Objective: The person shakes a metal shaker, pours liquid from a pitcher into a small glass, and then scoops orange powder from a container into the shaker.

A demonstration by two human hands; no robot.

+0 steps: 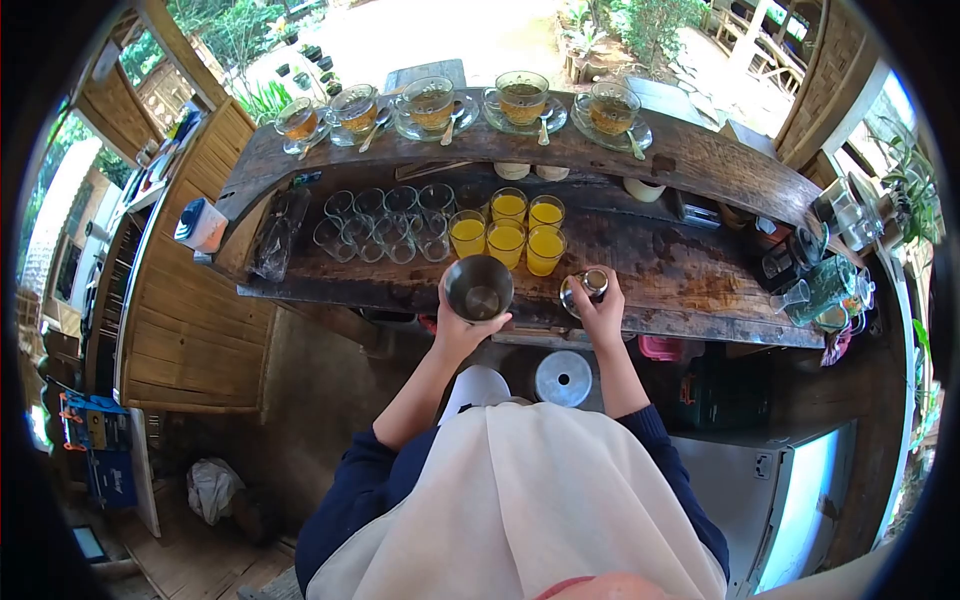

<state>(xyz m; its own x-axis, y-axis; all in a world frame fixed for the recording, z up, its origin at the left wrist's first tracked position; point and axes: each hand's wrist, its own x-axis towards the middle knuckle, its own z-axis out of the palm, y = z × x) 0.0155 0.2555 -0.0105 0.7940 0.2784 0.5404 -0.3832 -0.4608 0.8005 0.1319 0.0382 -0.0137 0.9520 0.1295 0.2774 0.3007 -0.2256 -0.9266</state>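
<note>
My left hand (462, 332) is wrapped round a metal shaker tin (479, 285). The tin's open mouth faces up toward me, and little or nothing shows inside. In my right hand (603, 315) is a shiny metal shaker lid (574, 294) with a rounded cap, held apart from the tin over the counter's front edge. Just beyond the tin, several glasses of yellow drink (506, 240) stand close together. To their left are several empty clear glasses (385, 228) in rows.
Several glass cups of amber drink (430, 105) stand on saucers with spoons along the raised wooden ledge (690, 150). The dark wooden counter (660, 275) holds a glass pitcher (828, 285) at right. Below are a round stool (563, 379) and a white appliance (725, 495).
</note>
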